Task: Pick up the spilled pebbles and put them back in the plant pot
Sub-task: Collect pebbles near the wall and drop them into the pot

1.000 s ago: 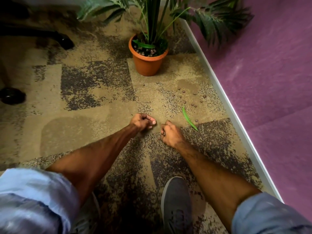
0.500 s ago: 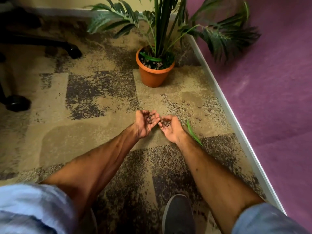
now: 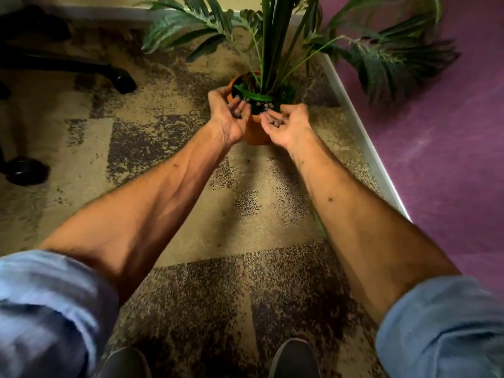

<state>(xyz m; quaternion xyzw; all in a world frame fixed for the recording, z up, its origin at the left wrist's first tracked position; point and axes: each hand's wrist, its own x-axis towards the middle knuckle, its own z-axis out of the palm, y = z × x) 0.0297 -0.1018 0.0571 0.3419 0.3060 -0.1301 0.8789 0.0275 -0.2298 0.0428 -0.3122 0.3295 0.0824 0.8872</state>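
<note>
An orange plant pot (image 3: pixel 255 133) with a tall green plant stands on the carpet near the purple wall. More pebbles (image 3: pixel 266 105) lie on the soil inside it. My left hand (image 3: pixel 229 115) is cupped palm up at the pot's left rim, holding several small brown pebbles (image 3: pixel 236 113). My right hand (image 3: pixel 286 124) is cupped palm up at the pot's front right rim, also holding several pebbles (image 3: pixel 275 122). Both hands hide much of the pot's front rim.
A purple wall (image 3: pixel 436 148) with a white skirting strip (image 3: pixel 365 148) runs along the right. Black office chair legs with castors (image 3: pixel 26 170) stand at the left. My two grey shoes (image 3: pixel 294 358) are on the patterned carpet at the bottom.
Both hands scooped pebbles off the carpet, turned palm up, then moved forward with them from the spill spot to the pot's rim. The view has moved closer to the pot.
</note>
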